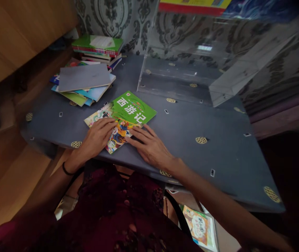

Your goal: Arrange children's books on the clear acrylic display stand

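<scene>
Two hands on one thing? Report state.

Yes. Both on a green book [135,107], just left of frame centre, closed, flat, turned at an angle, one corner near the front edge of the desk [186,140]. White characters on the cover, cartoon figure below them.

Left hand?

My left hand [99,135] comes in from the book's lower left, palm down, fingers straightish and close together, tips on the cover. Can't tell if the thumb pinches the edge; it's hidden. Black band [66,169] on that wrist.

Right?

My right hand [150,147] is on the lower right side of the book. Fingers spread, tips on the cover, not clamped on anything.

Rest of the desk?

Upper left: neat book stack [96,49], with a looser pile [85,77] in front, grey-blue cover on top. Upper right: clear rack [226,84], bare desk cloth visible through it. Cloth is grey-blue with yellow pineapples.

Below?

Bottom right, under desk level: orange-and-green book [198,225], partly hidden.
</scene>
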A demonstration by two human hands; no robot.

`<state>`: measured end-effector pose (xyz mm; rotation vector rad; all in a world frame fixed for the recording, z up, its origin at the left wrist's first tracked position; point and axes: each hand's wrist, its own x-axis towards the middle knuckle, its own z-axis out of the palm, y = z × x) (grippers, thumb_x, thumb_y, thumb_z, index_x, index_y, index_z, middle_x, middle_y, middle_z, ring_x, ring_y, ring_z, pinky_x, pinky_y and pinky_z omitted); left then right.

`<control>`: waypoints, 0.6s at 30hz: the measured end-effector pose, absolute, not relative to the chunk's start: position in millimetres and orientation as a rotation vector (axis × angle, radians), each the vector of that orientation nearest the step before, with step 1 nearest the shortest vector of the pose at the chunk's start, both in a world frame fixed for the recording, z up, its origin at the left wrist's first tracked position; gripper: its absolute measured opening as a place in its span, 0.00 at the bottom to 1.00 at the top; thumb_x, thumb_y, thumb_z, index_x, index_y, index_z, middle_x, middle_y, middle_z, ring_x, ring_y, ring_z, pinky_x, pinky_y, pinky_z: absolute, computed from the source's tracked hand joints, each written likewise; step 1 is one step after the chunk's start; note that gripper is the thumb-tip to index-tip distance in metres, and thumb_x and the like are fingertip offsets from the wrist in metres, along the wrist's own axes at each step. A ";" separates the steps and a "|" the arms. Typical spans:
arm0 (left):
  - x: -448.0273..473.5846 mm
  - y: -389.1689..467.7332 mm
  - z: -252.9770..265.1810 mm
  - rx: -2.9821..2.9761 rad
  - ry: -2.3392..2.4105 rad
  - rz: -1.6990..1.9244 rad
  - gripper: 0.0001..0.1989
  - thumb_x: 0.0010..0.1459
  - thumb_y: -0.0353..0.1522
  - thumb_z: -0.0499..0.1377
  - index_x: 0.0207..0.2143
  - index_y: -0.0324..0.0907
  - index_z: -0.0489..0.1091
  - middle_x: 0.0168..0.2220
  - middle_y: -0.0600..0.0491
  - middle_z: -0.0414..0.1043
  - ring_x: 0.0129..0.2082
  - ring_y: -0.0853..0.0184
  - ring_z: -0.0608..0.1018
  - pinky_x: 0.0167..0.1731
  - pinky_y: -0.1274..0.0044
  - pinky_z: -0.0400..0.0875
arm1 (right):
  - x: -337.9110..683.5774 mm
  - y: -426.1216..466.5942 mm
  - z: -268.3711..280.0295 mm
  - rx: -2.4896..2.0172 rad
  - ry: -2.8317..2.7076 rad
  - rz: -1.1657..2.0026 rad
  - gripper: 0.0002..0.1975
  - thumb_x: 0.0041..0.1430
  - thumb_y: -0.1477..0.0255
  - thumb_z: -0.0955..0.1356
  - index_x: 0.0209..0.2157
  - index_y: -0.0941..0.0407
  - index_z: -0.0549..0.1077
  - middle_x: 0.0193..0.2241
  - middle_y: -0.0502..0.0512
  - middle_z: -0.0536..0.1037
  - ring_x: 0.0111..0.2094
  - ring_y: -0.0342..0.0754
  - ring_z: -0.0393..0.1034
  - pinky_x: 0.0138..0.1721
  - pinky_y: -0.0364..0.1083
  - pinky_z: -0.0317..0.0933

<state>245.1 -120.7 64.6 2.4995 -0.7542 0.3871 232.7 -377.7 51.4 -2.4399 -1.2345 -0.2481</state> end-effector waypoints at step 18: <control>260.3 -78.9 59.1 2.673 -0.501 0.577 0.15 0.71 0.35 0.48 0.52 0.44 0.70 0.46 0.47 0.73 0.46 0.58 0.75 0.47 0.65 0.73 | 208.7 -327.7 68.8 -2.383 -1.548 -0.305 0.15 0.62 0.72 0.72 0.51 0.51 0.76 0.58 0.61 0.74 0.63 0.58 0.62 0.64 0.62 0.58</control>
